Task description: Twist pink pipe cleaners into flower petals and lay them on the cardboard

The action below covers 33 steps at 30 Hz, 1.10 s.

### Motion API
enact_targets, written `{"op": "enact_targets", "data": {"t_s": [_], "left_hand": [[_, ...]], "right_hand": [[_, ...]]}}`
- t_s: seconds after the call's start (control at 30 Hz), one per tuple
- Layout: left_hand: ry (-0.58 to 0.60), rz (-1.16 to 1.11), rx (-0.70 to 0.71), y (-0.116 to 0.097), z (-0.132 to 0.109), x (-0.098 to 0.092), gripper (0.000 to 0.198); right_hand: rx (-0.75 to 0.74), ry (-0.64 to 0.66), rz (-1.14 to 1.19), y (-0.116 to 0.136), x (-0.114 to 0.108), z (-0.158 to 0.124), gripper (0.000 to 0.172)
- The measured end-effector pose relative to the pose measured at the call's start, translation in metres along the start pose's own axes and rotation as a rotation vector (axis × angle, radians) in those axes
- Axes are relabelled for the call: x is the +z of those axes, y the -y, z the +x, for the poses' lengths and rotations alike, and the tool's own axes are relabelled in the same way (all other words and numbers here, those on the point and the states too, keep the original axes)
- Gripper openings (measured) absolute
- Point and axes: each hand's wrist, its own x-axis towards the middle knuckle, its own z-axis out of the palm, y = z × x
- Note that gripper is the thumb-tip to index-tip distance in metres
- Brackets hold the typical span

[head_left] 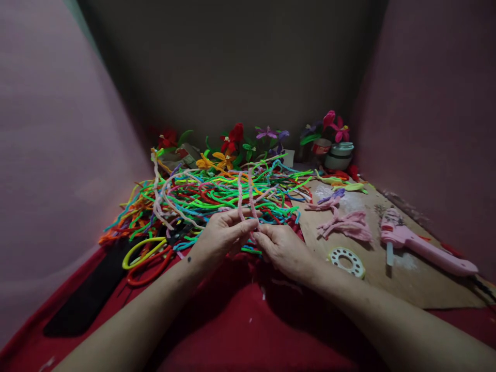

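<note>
Both hands meet in the middle, in front of a heap of coloured pipe cleaners (209, 199). Between their fingertips is a pink pipe cleaner (251, 194), with two lengths standing up side by side. My left hand (228, 232) pinches it near the bottom with thumb and fingers. My right hand (281, 245) is closed close beside, its thumb and fingers gripping the lower part. The lower end of the pipe cleaner is hidden by the fingers.
To the right, a brown board (411, 287) carries a pink glue gun (430, 248), a white ring with holes (346, 262) and pink pipe-cleaner pieces (349, 226). Yellow-handled scissors (135, 252) and a black strip (89, 292) lie left. Pipe-cleaner flowers (232, 142) and a jar (339, 156) stand behind.
</note>
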Motion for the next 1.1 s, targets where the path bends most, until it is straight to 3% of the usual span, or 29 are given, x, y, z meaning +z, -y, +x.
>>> {"op": "enact_targets", "data": {"t_s": [0.13,0.37,0.5,0.7,0.87,1.1], "left_hand": [[0.005,-0.08,-0.011,0.002,0.001,0.0,0.022],[-0.097,-0.152,0.082,0.002,0.002,-0.002,0.019],[-0.069,-0.177,0.091,0.003,0.002,-0.002,0.017],[-0.096,-0.191,0.052,0.0,-0.001,0.002,0.018],[-0.104,-0.192,0.083,-0.001,-0.002,0.005,0.014],[-0.081,-0.177,0.145,-0.003,-0.005,0.004,0.012]], "right_hand": [[0.041,0.005,0.118,-0.001,0.001,-0.001,0.03],[0.23,0.202,1.166,-0.007,0.002,0.003,0.023],[0.355,0.236,1.448,-0.01,0.005,0.004,0.011],[0.458,0.092,1.486,-0.011,0.01,0.004,0.002],[0.435,0.004,1.449,-0.01,0.011,0.004,0.008],[0.357,0.029,1.195,-0.005,0.004,0.0,0.012]]}}
